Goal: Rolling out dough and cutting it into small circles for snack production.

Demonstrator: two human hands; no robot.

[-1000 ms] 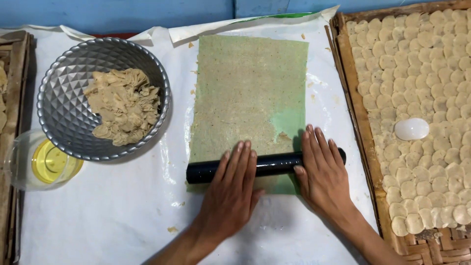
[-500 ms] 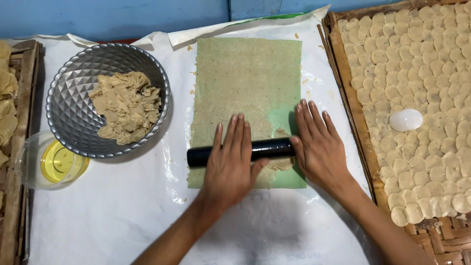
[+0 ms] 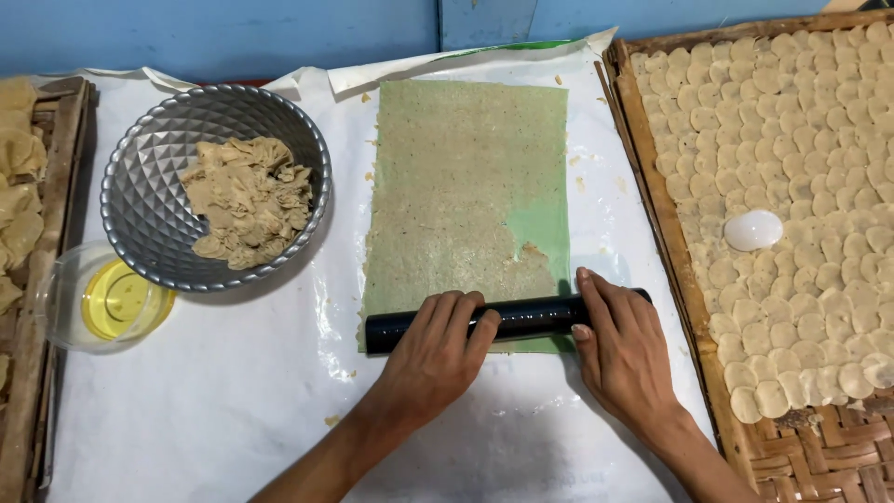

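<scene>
A black rolling pin (image 3: 531,319) lies across the near end of a thin sheet of dough (image 3: 466,177) spread on a green mat (image 3: 545,224). My left hand (image 3: 438,359) rests flat on the pin's left part, fingers stretched over it. My right hand (image 3: 624,349) presses on the pin's right end, fingers bent over it. The dough covers most of the mat; a bare green patch shows at the right, just beyond the pin.
A metal bowl (image 3: 149,224) with dough scraps (image 3: 247,200) stands at the left. A glass bowl of yellow oil (image 3: 116,300) is in front of it. A woven tray (image 3: 670,224) with several round dough discs and a white cutter (image 3: 752,229) sits at the right.
The pin and both hands rolled away over the dough, then came back toward me to the near end of the mat.
</scene>
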